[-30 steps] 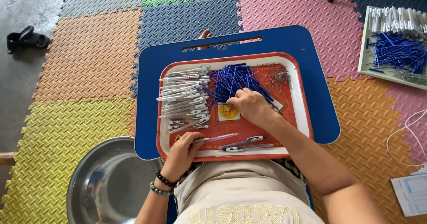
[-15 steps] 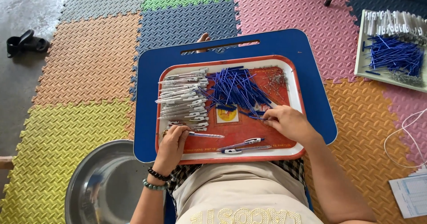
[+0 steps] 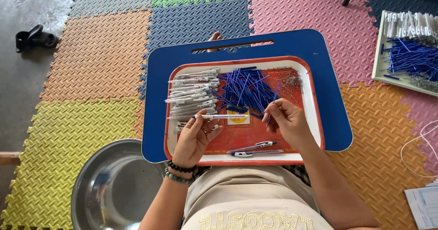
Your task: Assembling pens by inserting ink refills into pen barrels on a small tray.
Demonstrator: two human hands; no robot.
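Note:
An orange tray with a white rim rests on a blue lap table. On it lie a pile of white pen barrels, a heap of blue refills and small metal springs. My left hand holds one white pen barrel level over the tray. My right hand pinches a thin blue refill upright beside the heap. Two assembled pens lie near the tray's front edge.
A steel bowl sits on the floor at my left. A second tray with white barrels and blue refills lies at the far right. Coloured foam mats cover the floor; a black object lies on bare concrete at the left.
My right hand drew back from the blue heap with one refill. My left hand lifted a white barrel off the tray and turned it level.

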